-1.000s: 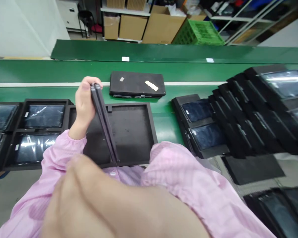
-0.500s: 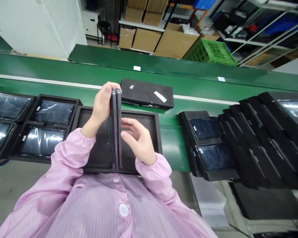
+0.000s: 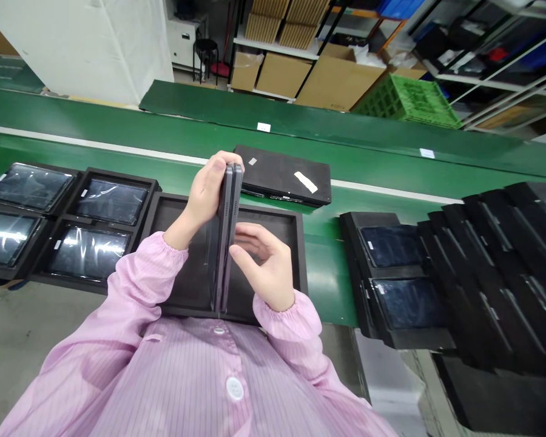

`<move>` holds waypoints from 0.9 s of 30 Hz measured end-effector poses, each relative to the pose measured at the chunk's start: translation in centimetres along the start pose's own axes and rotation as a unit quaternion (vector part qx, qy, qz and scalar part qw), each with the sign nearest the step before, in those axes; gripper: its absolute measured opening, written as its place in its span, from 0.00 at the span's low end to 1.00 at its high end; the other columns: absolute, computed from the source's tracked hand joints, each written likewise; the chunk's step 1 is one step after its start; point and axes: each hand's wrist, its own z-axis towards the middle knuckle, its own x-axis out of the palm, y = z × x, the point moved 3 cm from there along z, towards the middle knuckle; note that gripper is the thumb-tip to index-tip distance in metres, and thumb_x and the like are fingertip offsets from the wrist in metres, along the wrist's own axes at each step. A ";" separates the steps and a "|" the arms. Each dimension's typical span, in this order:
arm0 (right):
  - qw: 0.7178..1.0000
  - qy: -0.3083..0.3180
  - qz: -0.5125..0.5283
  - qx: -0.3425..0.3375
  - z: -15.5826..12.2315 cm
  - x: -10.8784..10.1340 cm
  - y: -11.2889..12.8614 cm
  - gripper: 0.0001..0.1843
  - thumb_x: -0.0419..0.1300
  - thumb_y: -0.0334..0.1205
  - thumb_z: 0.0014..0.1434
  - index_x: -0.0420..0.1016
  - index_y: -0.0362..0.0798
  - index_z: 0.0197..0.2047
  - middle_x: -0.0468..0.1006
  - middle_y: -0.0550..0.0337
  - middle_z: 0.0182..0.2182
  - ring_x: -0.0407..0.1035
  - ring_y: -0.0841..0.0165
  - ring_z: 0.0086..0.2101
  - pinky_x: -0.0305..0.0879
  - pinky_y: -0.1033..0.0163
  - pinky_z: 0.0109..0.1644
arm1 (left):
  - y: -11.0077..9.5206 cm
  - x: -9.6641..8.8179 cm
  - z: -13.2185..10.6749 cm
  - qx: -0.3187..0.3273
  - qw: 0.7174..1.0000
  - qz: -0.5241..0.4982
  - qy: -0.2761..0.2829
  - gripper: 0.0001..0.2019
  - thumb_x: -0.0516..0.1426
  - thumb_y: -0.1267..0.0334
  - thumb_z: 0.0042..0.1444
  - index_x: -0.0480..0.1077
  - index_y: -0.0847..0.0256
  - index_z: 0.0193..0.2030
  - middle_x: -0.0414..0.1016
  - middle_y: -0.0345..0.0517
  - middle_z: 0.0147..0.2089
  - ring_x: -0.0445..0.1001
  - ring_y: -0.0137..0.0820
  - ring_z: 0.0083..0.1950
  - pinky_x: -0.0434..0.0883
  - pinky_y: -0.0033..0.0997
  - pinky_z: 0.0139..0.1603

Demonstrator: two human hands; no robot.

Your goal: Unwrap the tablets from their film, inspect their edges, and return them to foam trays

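Two thin dark tablets [image 3: 226, 243] stand on edge, pressed back to back, over an empty black foam tray [image 3: 282, 220]. My left hand [image 3: 207, 195] grips their top end, fingers wrapped over the edge. My right hand [image 3: 264, 267] rests against the right tablet's face, thumb on it near the edge and fingers curled behind. The tablets' lower end points at my pink smock.
Black trays with wrapped tablets [image 3: 95, 230] lie at the left. A flat black box with a tape strip [image 3: 284, 176] sits on the green conveyor [image 3: 118, 136]. Stacked black trays [image 3: 459, 267] fill the right. Cardboard boxes [image 3: 332, 82] and a green crate [image 3: 407, 100] stand behind.
My right hand dropped from close to the camera and came against the tablets. The left hand turned the pair more upright. The view shifted slightly rightward.
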 end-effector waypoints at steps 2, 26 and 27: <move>1.000 -0.008 -0.016 -0.005 -0.1 0.0 0.2 0.14 0.67 0.39 0.54 0.79 0.51 0.45 0.82 0.55 0.44 0.80 0.63 0.40 0.81 0.58 0.44 | -0.1 0.0 0.0 0.002 1.000 0.001 0.003 0.28 0.42 0.37 0.64 0.72 0.55 0.35 0.75 0.44 0.35 0.74 0.33 0.40 0.71 0.38 0.48; 0.999 0.004 0.027 0.027 2.0 -0.1 -1.1 0.10 0.66 0.47 0.57 0.83 0.51 0.36 0.85 0.57 0.42 0.81 0.63 0.38 0.83 0.59 0.38 | 1.6 -0.2 1.1 -0.021 0.999 -0.013 -0.031 0.27 0.43 0.36 0.62 0.71 0.53 0.34 0.72 0.43 0.32 0.74 0.33 0.38 0.72 0.37 0.43; 0.999 0.007 0.026 0.028 2.0 -0.1 -1.1 0.10 0.66 0.47 0.57 0.83 0.51 0.35 0.85 0.57 0.42 0.81 0.63 0.38 0.83 0.59 0.38 | 1.7 -0.3 1.1 -0.019 0.999 -0.012 -0.033 0.26 0.43 0.36 0.62 0.71 0.53 0.34 0.72 0.43 0.32 0.74 0.33 0.39 0.72 0.37 0.43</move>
